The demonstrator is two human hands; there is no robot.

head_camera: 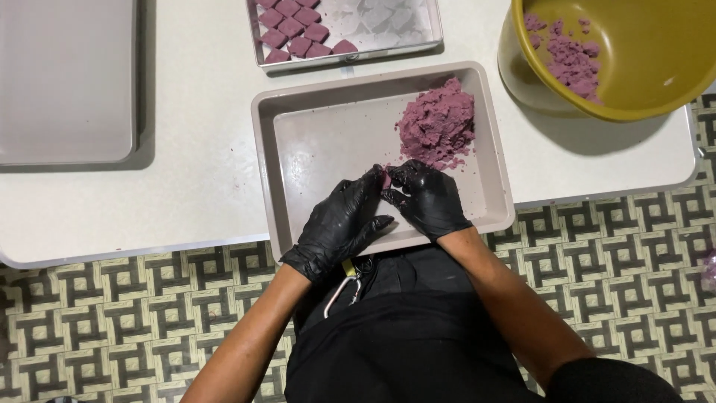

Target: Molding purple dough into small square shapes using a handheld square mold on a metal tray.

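Black nitrile gloves cover both hands in the head view, and they meet just below the centre of the frame, over the near half of a shallow beige rectangular tray [298, 157]. The left hand [343, 220] and the right hand [431, 198] pinch a small pink-purple piece of dough [386, 177] between their fingertips; only a sliver of it shows between the gloves. The fingers of both hands are curled in and closed on that piece, thumbs and forefingers pressed together around it, while the left hand's lower fingers trail loosely toward the tray's near wall.

A crumbly mound of purple dough [438, 123] sits in the upper right part of the same tray, just above the right hand and touching its fingertips or nearly so. At the top centre of the frame a metal tray [350, 54] holds rows of purple diamond-shaped pieces [294, 30] on its left side. A large mustard-yellow bowl [634, 89] with purple crumbs clinging inside stands at the upper right, and a second pale tray [67, 82] lies at the upper left, all on a white table [194, 194].

By my reading, the step in hand is shaping one pinched-off portion; the next move would call for firm, even pressure so the crumbly piece holds together
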